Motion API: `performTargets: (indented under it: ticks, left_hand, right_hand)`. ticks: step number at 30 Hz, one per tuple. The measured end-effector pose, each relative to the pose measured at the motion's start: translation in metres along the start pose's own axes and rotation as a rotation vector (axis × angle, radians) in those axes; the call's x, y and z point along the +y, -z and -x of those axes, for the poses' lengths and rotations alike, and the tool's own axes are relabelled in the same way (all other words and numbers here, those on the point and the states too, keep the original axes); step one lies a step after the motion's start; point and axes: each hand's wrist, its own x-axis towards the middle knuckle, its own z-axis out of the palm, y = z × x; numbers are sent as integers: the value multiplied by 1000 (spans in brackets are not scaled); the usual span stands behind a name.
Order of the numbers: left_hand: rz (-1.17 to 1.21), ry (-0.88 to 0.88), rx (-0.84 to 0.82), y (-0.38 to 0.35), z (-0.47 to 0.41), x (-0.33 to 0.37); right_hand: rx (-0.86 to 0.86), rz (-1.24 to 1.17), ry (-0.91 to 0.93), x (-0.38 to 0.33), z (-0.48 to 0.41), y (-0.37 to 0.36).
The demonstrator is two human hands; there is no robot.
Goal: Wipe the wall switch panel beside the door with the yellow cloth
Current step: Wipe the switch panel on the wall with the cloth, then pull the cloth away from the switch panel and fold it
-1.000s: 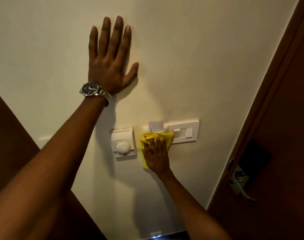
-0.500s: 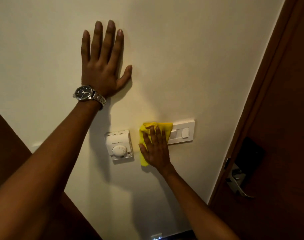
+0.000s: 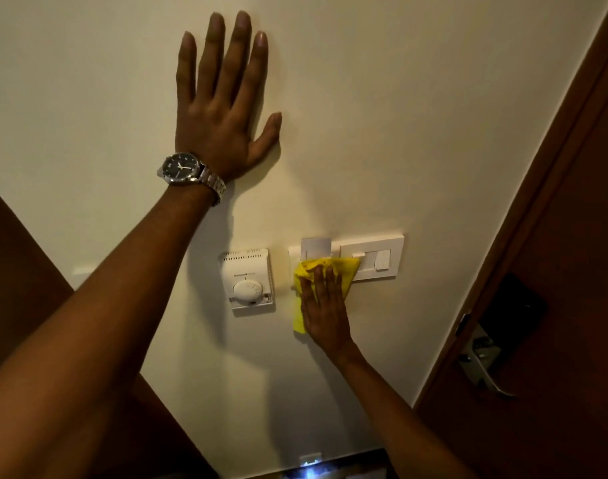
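Observation:
The white wall switch panel (image 3: 375, 259) sits on the cream wall just left of the door frame, with a white key card slot (image 3: 316, 248) at its left end. My right hand (image 3: 325, 311) presses the yellow cloth (image 3: 342, 271) flat against the panel's lower left part; the cloth hides that part and hangs down below my palm. My left hand (image 3: 223, 108), with a wristwatch on it, lies flat and open on the wall well above, holding nothing.
A white thermostat (image 3: 249, 280) with a round dial hangs left of the cloth. The brown door (image 3: 555, 305) with its metal handle (image 3: 482, 364) stands at the right. Dark wooden furniture (image 3: 15, 278) is at the lower left. A small light (image 3: 309, 466) glows near the floor.
My right hand slid the cloth up over the panel's left end, then back down, and the key card slot shows again. My left hand stayed flat on the wall.

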Motion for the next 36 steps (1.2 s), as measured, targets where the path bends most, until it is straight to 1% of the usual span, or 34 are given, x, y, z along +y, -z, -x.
performTargets:
  ticks: [2, 4, 5, 6, 8, 10, 11, 12, 13, 14, 15, 16, 17, 18, 19, 20, 21, 23, 26, 27, 29, 31, 33, 34, 36]
  left_hand:
    - [37, -6, -57, 7, 0, 0]
    - [69, 18, -142, 24, -3, 2]
    - [86, 26, -198, 32, -6, 5]
    - [130, 37, -245, 38, -9, 8]
    - [317, 125, -288, 57, 3, 18]
    - [463, 313, -202, 91, 55, 35]
    - [527, 436, -189, 113, 94, 47]
    - [604, 570, -252, 132, 138, 60]
    - [701, 729, -393, 151, 178, 74]
    - [815, 919, -567, 171, 219, 83]
    - [959, 1139, -712, 185, 252, 90]
    - [1107, 1402, -828, 197, 282, 91]
    - [1256, 1677, -901, 206, 307, 90]
    - [1398, 1948, -902, 215, 330, 84]
    - [1522, 2168, -847, 225, 351, 75]
    - [1601, 2318, -781, 232, 367, 68]
    - [1596, 2424, -749, 244, 387, 57]
    - [1432, 2547, -747, 266, 420, 41]
    - [1336, 2663, -775, 304, 492, 18]
    - [1283, 2719, -755, 317, 517, 11]
    - [1136, 2798, -718, 338, 559, 0]
    - [961, 2771, -723, 354, 605, -8]
    - [789, 2707, -734, 361, 655, -11]
    - [743, 2700, -735, 363, 686, -10]
    - [730, 2692, -798, 364, 747, -3]
  right_hand:
    - [-140, -43, -57, -5, 31, 6]
    - [-312, -227, -179, -14, 51, 19]
    - [-383, -364, -295, -24, 56, 28]
    - [-393, -503, -440, -34, 59, 34]
    - [-212, -700, -714, -53, 56, 43]
    - [-90, -813, -910, -72, 44, 60]
    - [-63, -882, -997, -81, 39, 67]
    - [-56, -972, -1080, -88, 34, 73]
    - [-83, -1061, -1137, -96, 30, 79]
    - [-140, -1134, -1156, -109, 29, 82]
    - [-201, -1187, -1135, -121, 28, 84]
    - [-272, -1219, -1099, -138, 32, 85]
    - [-342, -1245, -1058, -153, 35, 84]
    - [-426, -1264, -1027, -173, 40, 81]
    - [-511, -1285, -1024, -196, 48, 77]
    - [-579, -1308, -1044, -214, 55, 72]
    - [-647, -1320, -1081, -236, 65, 66]
    - [-772, -1295, -1134, -267, 84, 54]
    - [-1116, -1299, -1281, -318, 119, 23]
    - [-1235, -1281, -1337, -334, 133, 11]
    - [-1439, -1240, -1380, -360, 158, -15]
    - [-1552, -1204, -1385, -388, 192, -48]
    - [-1616, -1176, -1382, -411, 228, -78]
    - [-1641, -1175, -1386, -424, 250, -93]
    - [-1655, -1156, -1340, -444, 297, -121]
